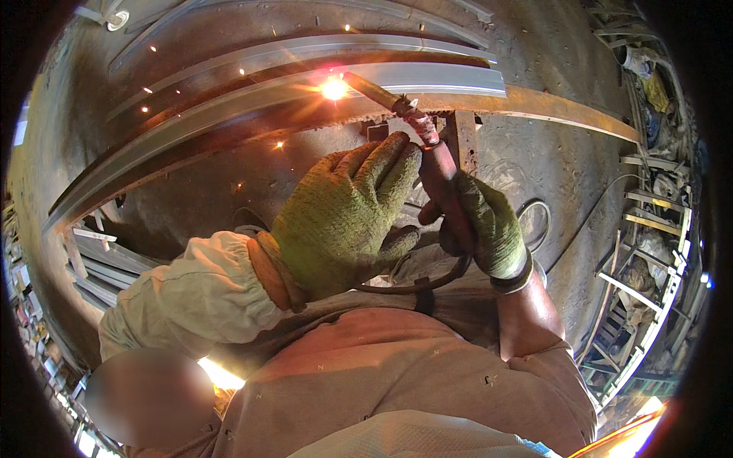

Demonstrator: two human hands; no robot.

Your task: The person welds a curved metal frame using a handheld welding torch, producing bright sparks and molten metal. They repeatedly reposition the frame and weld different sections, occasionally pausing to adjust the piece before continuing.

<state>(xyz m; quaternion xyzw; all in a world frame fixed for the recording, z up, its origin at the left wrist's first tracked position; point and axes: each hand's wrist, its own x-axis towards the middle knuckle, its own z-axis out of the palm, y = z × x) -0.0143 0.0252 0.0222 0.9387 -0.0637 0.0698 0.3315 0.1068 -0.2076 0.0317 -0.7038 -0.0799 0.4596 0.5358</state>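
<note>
My right hand (492, 223), in a green knit glove, is closed around the handle of a welding torch (446, 177). The torch neck slants up and left, its wrapping tattered near the handle. A bright arc (334, 89) burns just off its tip, against a grey steel profile (424, 77), with sparks flying. My left hand (343, 217), also gloved, is held beside the torch with thumb and fingers apart. Its fingertips are close to the handle; whether they touch it, I cannot tell. Glare hides the metal at the arc.
A rusty steel beam (561, 109) runs beneath the profile, with a post (465, 140) below it. Another long profile (366, 43) lies beyond. The torch cable (424, 286) curves below my hands. Metal frames (647, 280) stand at right. A person (149, 395), blurred, is close at lower left.
</note>
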